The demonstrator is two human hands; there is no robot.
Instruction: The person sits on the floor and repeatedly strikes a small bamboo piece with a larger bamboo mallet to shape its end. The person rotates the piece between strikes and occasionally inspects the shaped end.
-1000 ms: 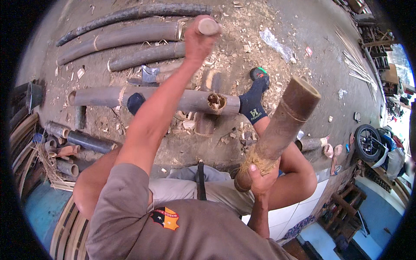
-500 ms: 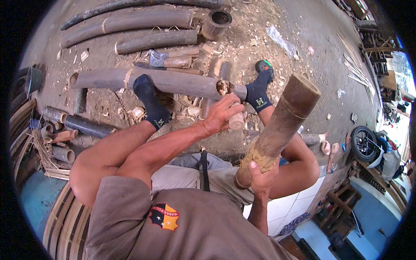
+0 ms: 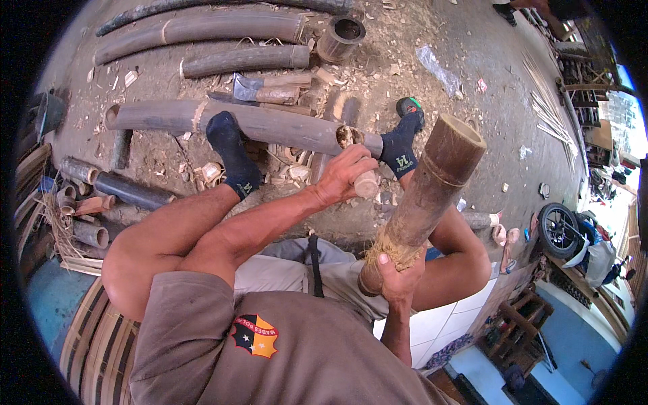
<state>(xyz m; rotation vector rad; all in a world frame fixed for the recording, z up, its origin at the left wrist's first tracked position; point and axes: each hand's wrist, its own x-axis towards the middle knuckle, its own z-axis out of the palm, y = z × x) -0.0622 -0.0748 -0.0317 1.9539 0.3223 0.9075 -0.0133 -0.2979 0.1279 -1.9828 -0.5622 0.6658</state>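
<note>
My left hand (image 3: 347, 175) is closed around a pale, round wooden tool handle (image 3: 366, 184); its working end is hidden behind my fingers. Just beyond it, a long bamboo pole (image 3: 270, 128) lies crosswise on the ground, with a rough cut opening (image 3: 347, 137) near its right end. My left sock-covered foot rests against the pole, and my right foot is by its right end. In my right hand (image 3: 402, 275) I grip a thick bamboo tube (image 3: 432, 182) by its lower end, where frayed fibres (image 3: 391, 251) surround it. The tube slants up to the right, apart from the handle.
A hatchet (image 3: 266, 89) lies beyond the pole among wood chips. Farther off are more bamboo poles (image 3: 202, 34) and an upright bamboo piece (image 3: 341, 39). Cut bamboo tubes (image 3: 128, 189) lie at the left. A wheel (image 3: 559, 229) stands at the right; a person's legs show at top right.
The bamboo tube in my right hand has shifted slightly left. My left hand keeps its hold near the cut opening. Part of another person has come into view at the top right.
</note>
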